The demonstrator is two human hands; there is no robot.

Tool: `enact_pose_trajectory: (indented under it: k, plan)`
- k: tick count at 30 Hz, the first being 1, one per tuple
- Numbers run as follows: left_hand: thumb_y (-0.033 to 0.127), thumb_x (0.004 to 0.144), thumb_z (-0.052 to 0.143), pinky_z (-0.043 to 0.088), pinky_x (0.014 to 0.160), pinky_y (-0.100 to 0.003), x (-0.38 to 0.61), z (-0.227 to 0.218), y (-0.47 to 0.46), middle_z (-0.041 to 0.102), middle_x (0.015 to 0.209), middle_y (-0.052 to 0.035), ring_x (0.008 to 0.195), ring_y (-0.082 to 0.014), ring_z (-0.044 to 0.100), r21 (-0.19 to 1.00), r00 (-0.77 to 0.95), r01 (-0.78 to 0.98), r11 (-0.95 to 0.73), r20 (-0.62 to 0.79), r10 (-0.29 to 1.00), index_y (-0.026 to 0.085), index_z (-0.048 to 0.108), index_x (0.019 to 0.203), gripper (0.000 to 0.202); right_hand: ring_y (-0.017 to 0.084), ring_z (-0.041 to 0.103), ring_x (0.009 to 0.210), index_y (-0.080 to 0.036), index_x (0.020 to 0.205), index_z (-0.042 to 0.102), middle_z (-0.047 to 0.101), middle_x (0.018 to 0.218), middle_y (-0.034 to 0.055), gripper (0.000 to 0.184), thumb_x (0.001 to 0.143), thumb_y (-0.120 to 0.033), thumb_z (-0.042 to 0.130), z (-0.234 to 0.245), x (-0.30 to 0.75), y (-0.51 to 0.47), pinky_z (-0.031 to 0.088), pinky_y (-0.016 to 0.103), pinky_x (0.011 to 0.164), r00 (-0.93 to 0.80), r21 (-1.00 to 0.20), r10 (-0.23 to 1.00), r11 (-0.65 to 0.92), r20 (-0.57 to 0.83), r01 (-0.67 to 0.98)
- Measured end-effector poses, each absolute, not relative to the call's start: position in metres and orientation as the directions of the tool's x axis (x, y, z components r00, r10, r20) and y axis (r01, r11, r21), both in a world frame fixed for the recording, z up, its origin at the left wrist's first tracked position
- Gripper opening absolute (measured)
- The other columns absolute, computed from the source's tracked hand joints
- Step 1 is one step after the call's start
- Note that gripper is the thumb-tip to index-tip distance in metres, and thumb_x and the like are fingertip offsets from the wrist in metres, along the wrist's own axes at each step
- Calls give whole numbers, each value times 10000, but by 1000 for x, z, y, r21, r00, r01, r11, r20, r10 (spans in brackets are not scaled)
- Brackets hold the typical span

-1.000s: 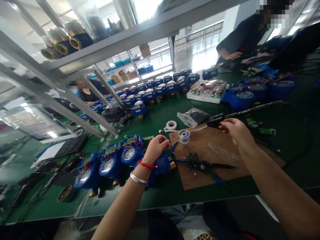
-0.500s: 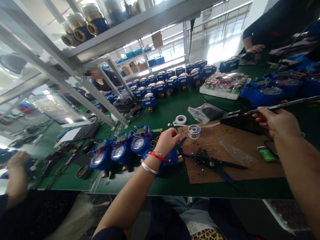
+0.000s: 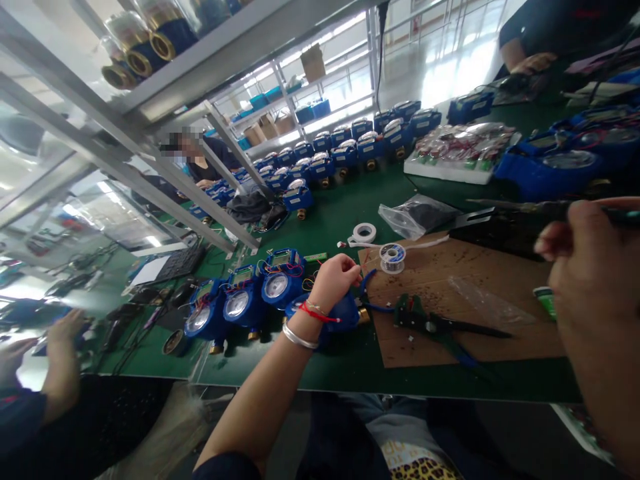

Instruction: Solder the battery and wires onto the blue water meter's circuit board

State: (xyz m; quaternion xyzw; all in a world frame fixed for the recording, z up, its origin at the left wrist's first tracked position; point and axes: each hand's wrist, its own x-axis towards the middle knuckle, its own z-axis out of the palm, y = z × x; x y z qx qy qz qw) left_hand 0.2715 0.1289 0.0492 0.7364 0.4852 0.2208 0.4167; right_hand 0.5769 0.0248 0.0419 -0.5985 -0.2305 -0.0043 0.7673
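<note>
My left hand (image 3: 334, 278) is closed in a pinch over a blue water meter (image 3: 345, 313) at the near edge of the green bench; what its fingertips hold is too small to name. A red string and a silver bangle circle that wrist. My right hand (image 3: 587, 250) is raised close to the camera at the right, fingers wrapped round a long thin soldering iron (image 3: 520, 208) that points left. A brown cardboard sheet (image 3: 470, 313) lies between the hands, with a solder spool (image 3: 392, 257) and green-handled pliers (image 3: 435, 325) on it.
Three more blue meters (image 3: 240, 301) stand left of the held one, and rows of them (image 3: 350, 150) fill the back. A tape roll (image 3: 365, 233), a plastic bag (image 3: 417, 217) and a white tray of parts (image 3: 457, 150) lie beyond. Slanted metal shelf struts (image 3: 165, 180) cross on the left. Other people work nearby.
My right hand has lifted the soldering iron off its black stand and drawn it toward the camera and to the right. The left hand stays on the meter. The view has tilted slightly.
</note>
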Motion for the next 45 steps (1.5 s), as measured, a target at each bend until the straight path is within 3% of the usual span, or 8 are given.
enact_pose_trajectory:
  k: [2,5,9,15,45]
  plan:
    - [244,827,582,477,548,-226,271,49,129,697,667,-34,588,-146,666,829,433,529,-179,-82,898,169,548,747,115,112,559,454,-207,898,552,543,590,-15,190,777,-266,686,38,542,30,416,227,392,808,-899,439,367,393,238]
    - [250,830,581,480,549,-227,270,48,130,697,668,-35,589,-145,666,829,436,530,-178,-86,896,168,550,752,117,127,598,506,-213,903,522,606,645,-5,227,797,-328,686,26,504,35,491,238,437,617,-922,694,354,371,157]
    - [251,827,586,480,553,-227,270,48,131,699,669,-36,591,-143,663,828,435,532,-178,-87,896,167,556,756,114,127,607,519,-210,898,509,617,676,-17,245,808,-360,681,9,481,38,511,251,467,402,-932,841,331,361,145]
    - [253,829,586,473,547,-223,271,49,131,704,672,-44,589,-142,661,828,435,535,-170,-97,895,164,558,754,120,146,630,552,-231,945,510,627,740,-12,230,830,-362,659,4,476,34,524,291,514,293,-909,876,303,384,285]
    - [243,823,586,478,549,-225,272,50,131,709,675,-46,597,-147,666,828,428,540,-151,-115,896,167,559,755,105,136,640,544,-210,957,519,648,730,-8,263,818,-369,677,2,476,33,520,258,517,288,-894,876,278,386,352]
